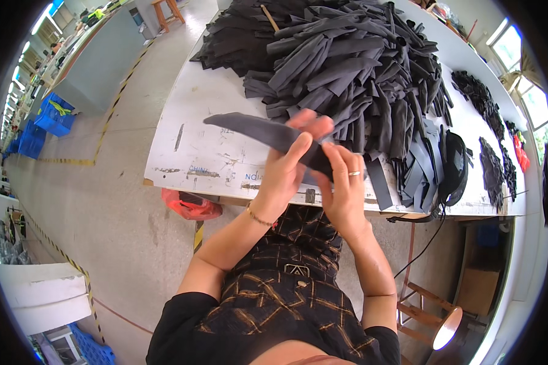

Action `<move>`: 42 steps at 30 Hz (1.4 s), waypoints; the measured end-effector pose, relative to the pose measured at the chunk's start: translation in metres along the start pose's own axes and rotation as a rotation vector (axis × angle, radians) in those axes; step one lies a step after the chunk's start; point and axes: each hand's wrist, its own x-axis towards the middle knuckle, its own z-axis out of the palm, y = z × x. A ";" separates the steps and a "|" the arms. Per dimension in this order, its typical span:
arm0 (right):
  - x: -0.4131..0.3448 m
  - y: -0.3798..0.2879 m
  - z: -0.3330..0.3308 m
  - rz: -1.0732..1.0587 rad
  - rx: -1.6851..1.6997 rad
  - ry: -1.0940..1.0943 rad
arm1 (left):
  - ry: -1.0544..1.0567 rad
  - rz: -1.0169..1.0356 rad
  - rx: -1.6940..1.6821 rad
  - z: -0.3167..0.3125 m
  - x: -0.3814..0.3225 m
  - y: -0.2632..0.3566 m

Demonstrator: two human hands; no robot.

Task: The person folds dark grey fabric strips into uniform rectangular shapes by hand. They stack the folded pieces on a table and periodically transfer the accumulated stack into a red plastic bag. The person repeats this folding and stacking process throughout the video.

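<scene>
A dark grey fabric piece (251, 127), long and tapering to a rounded tip at the left, is held above the white table (187, 150). My left hand (290, 155) grips its middle, the thumb on top and the blurred fingers behind. At the piece's right end, my right hand (345, 182) pinches it between thumb and fingers; a ring is on one finger. Just beyond both hands lies a large heap of similar dark grey fabric pieces (347, 59). Flat grey strips (420, 178) are stacked to the right of my right hand.
A black mesh-like item (454, 169) with a cord sits at the table's right front. Smaller dark fabric piles (491, 169) lie further right. A wooden stick (269, 18) rests on the heap. Below the table are a red plastic bag (192, 205) and a wooden stool (438, 319).
</scene>
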 end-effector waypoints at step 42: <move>0.003 0.011 -0.001 -0.259 0.036 -0.052 | -0.023 -0.070 -0.195 -0.008 -0.018 -0.007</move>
